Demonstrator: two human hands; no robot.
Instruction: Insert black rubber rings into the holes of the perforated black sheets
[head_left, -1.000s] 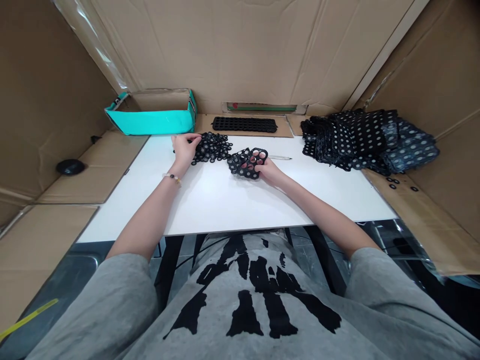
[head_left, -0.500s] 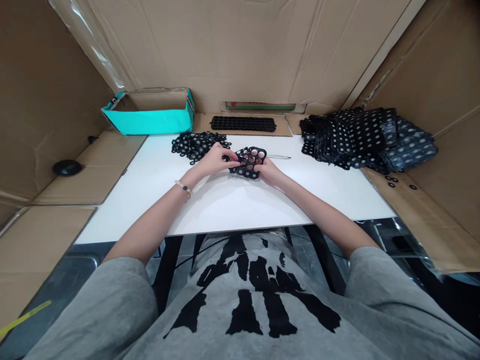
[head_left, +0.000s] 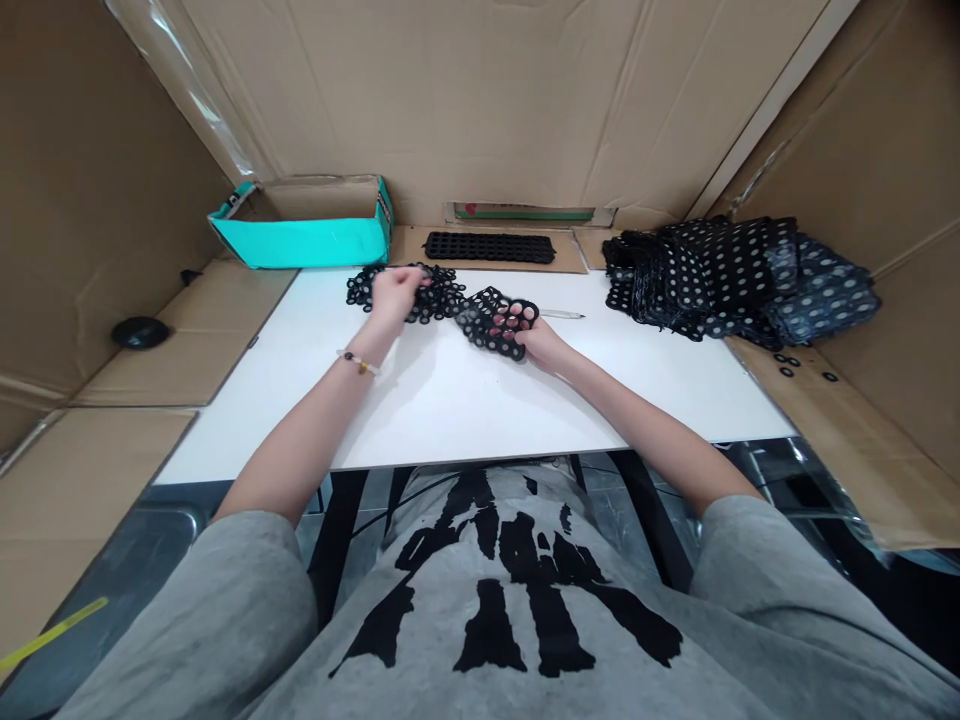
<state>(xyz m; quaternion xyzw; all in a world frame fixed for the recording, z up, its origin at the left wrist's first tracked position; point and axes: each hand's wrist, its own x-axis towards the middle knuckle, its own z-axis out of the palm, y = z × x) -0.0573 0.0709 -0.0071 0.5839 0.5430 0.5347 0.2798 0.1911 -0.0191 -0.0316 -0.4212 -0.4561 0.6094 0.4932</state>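
**L hand on ring pile, R hand holding holed black piece**

L hand (head_left: 395, 296) is over the far side of the white surface (head_left: 450, 420), resting on a loose pile of small black rubber rings (head_left: 442, 296). Its fingers are bunched & curled down into the pile; can't tell if they're pinching any ring. Bracelet w/ pale & dark beads (head_left: 358, 364) on L wrist.

R hand (head_left: 538, 347) holds a holed black rubber piece (head_left: 491, 322), a linked web of rings, just beside the pile & touching its edge. The piece is tilted, its near side lifted off the surface, w/ R fingers closed under it & showing through the holes.

Just right of that piece, a pen (head_left: 562, 315) lies flat on the surface. Far edge: black holed tray (head_left: 489, 248) on a cardboard sheet (head_left: 502, 258), teal box (head_left: 300, 245) to its left. Far right corner: heap of black sheets w/ white dots (head_left: 697, 275), partly on the surface, & a few loose black rings (head_left: 786, 366) on cardboard nearby. Round black object (head_left: 140, 333) sits on cardboard left of the surface.
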